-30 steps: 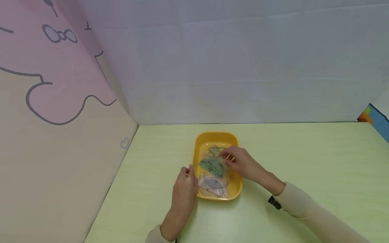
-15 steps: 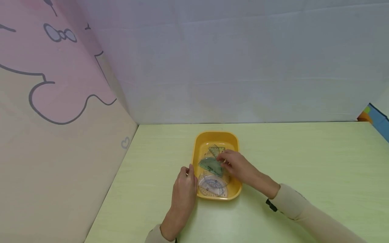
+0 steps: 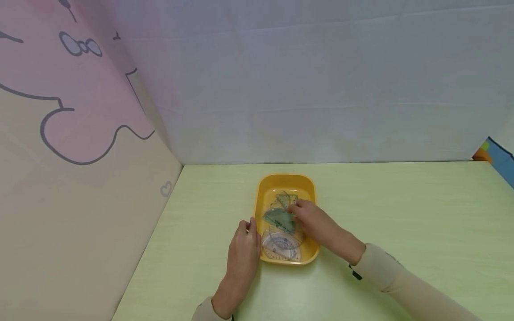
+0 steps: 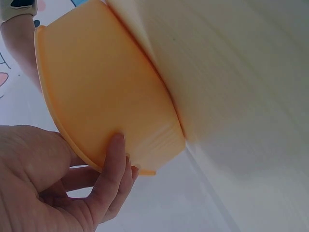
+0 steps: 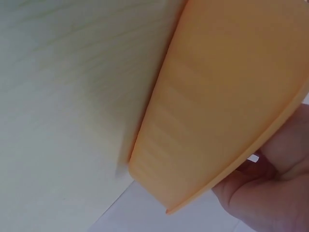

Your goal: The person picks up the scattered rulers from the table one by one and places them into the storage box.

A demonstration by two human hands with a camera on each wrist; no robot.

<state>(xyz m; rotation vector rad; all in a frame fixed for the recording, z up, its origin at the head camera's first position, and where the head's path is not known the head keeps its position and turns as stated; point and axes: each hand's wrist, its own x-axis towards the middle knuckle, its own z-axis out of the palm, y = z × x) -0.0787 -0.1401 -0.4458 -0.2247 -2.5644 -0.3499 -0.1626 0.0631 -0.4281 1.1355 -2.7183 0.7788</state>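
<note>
A yellow plastic tray (image 3: 286,179) sits on the table, holding several flat see-through drawing tools. Nearest the person are overlapping clear protractors (image 3: 281,249). A green protractor (image 3: 277,219) lies mid-tray, and a smaller green-tinted set square (image 3: 284,200) is behind it. My left hand (image 3: 242,252) grips the tray's left rim, with fingers on the outer wall (image 4: 113,87) in the left wrist view. My right hand (image 3: 317,225) reaches over the right rim, its curled fingertips pinching the green protractor's right edge. In the right wrist view, the tray wall (image 5: 217,96) hides those fingertips.
The pale green table (image 3: 401,209) stretches right of the tray. A grey-white cloth wall (image 3: 321,89) rises at the back edge, and a pink and beige printed wall (image 3: 88,200) closes the left side. A blue object (image 3: 498,160) shows at the far right.
My right hand has moved slightly left and down within the tray, its fingers drawing closer together at the green protractor. The left hand and tray have stayed put.
</note>
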